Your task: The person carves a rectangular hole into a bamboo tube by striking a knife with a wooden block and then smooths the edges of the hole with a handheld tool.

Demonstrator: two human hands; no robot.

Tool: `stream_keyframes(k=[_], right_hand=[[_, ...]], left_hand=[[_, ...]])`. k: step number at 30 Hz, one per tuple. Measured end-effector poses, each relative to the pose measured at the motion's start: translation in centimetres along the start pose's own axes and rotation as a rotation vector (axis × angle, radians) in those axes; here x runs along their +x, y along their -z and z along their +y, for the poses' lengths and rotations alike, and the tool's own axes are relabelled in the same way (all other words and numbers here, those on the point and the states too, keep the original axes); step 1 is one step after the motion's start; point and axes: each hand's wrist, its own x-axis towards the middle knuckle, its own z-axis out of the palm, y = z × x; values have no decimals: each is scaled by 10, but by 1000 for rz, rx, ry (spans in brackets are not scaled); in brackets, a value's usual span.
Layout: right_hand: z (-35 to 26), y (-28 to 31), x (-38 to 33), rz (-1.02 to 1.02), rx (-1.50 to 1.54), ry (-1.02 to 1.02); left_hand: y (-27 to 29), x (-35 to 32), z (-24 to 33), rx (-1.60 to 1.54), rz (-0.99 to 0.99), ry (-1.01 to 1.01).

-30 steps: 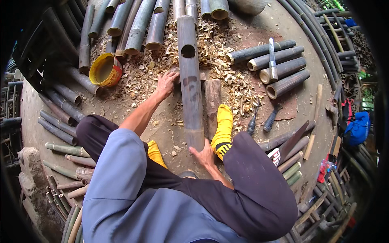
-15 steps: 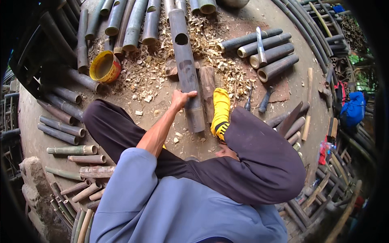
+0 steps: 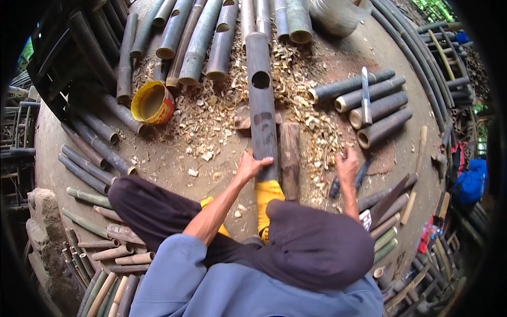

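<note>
A dark bamboo tube [image 3: 262, 116] with a hole cut through its upper side lies lengthwise before me. My left hand [image 3: 252, 166] grips its near part from the left, thumb laid across the top. My foot in a yellow sock [image 3: 268, 198] covers the tube's near end. To the right, my right hand [image 3: 347, 165] is raised with bent, parted fingers and nothing visible in it. Close by on the ground are a dark tool handle [image 3: 363, 173] and a second dark handle [image 3: 335, 188], both partly hidden. A wooden log [image 3: 290, 158] lies right of the tube.
Wood chips [image 3: 211, 124] litter the ground. A yellow and red bucket [image 3: 153, 103] stands left, near several bamboo tubes [image 3: 198, 50]. On the right, a metal blade [image 3: 366, 95] rests across more cut tubes [image 3: 385, 127]. A blue bag [image 3: 471, 182] sits at the far right.
My right hand has come out from beside my right leg and reached forward near the dark handles. My yellow-socked foot has shifted left onto the tube's near end. The left hand keeps its grip.
</note>
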Motion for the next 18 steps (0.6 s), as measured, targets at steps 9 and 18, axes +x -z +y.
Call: stream_keyframes(k=[9, 18], right_hand=[[46, -3, 152, 165, -621, 83], [63, -2, 190, 87, -396, -50]], left_hand=[[107, 191, 155, 557, 555, -855], [107, 320, 196, 972, 380, -543]])
